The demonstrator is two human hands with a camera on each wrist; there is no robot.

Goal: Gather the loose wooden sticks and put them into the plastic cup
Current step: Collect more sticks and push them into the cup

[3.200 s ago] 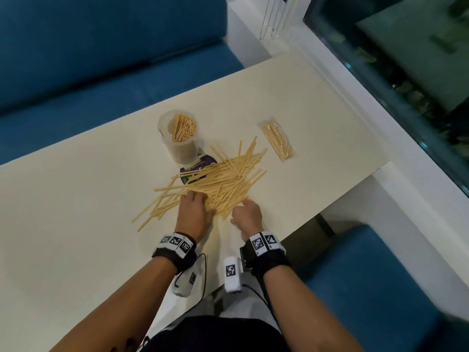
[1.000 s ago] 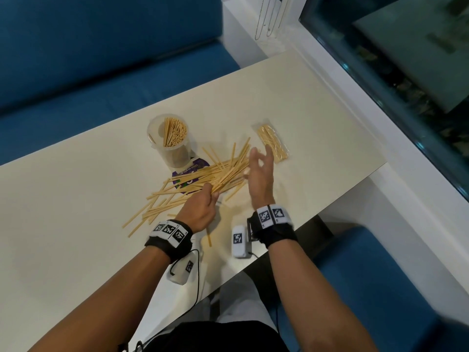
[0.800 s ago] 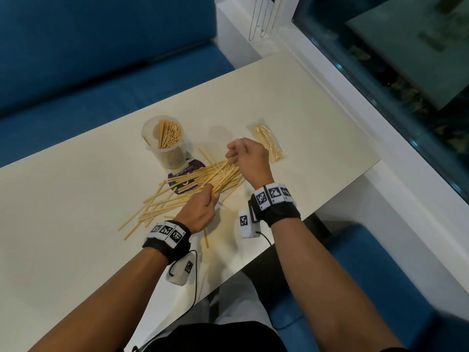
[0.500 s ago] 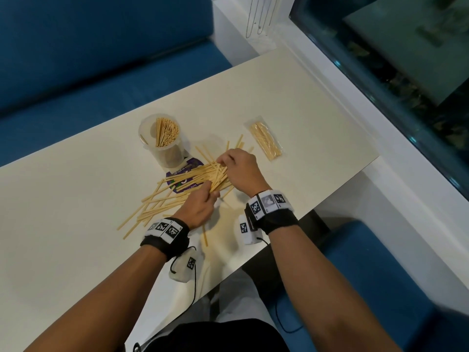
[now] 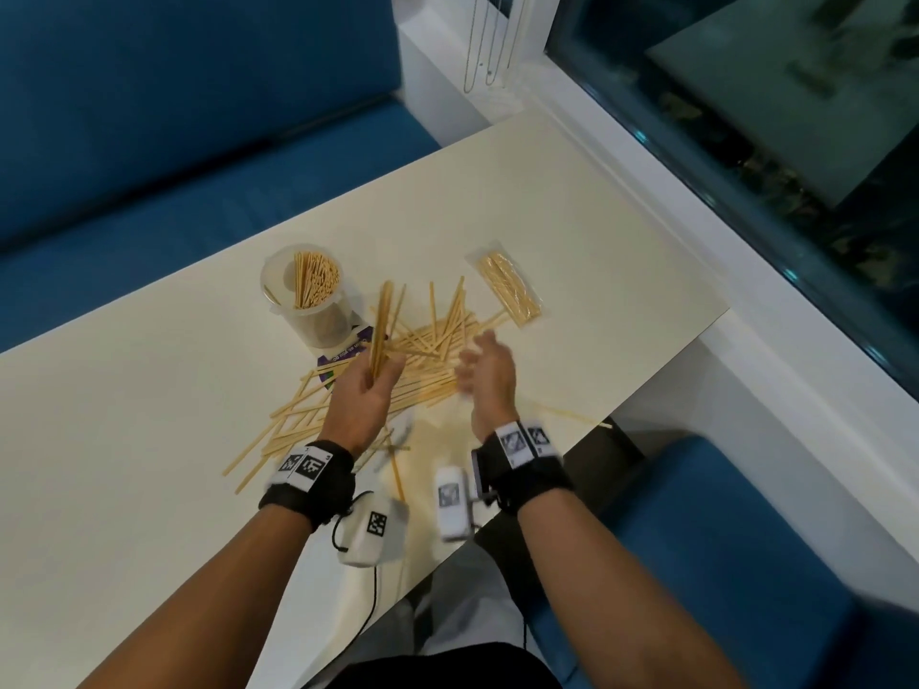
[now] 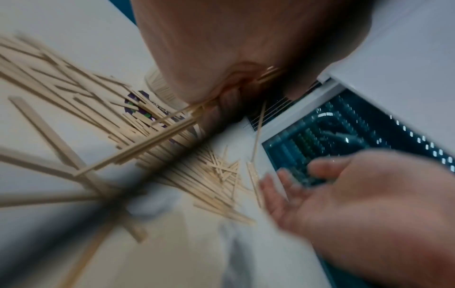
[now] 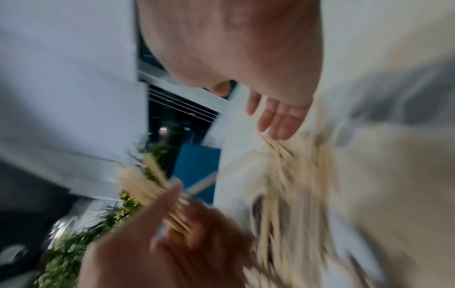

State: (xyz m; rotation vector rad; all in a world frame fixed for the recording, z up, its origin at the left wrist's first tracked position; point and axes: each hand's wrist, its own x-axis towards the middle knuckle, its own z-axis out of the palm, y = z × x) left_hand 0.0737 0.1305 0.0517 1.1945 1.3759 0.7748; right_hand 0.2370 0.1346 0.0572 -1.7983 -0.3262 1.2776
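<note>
My left hand [image 5: 365, 395] grips a small bundle of wooden sticks [image 5: 382, 326] and holds it upright above the table, just right of the clear plastic cup [image 5: 311, 300]. The cup stands on the table with several sticks inside. More loose sticks [image 5: 427, 345] lie scattered in a pile between and beyond my hands. My right hand [image 5: 485, 370] hovers over the right side of the pile with fingers straight and holds nothing. The left wrist view shows the bundle [image 6: 157, 140] running out of my fist. My open right palm [image 7: 278, 118] shows in the blurred right wrist view.
A sealed clear packet of sticks [image 5: 507, 288] lies at the right of the pile. A purple card [image 5: 343, 363] lies under the cup and sticks. One stick [image 5: 572, 415] lies near the table's right front edge. Blue seats surround the cream table [image 5: 149, 415].
My left hand has lifted a bundle of sticks up off the pile. My right hand has let go of the sticks, opened and drawn back to the right.
</note>
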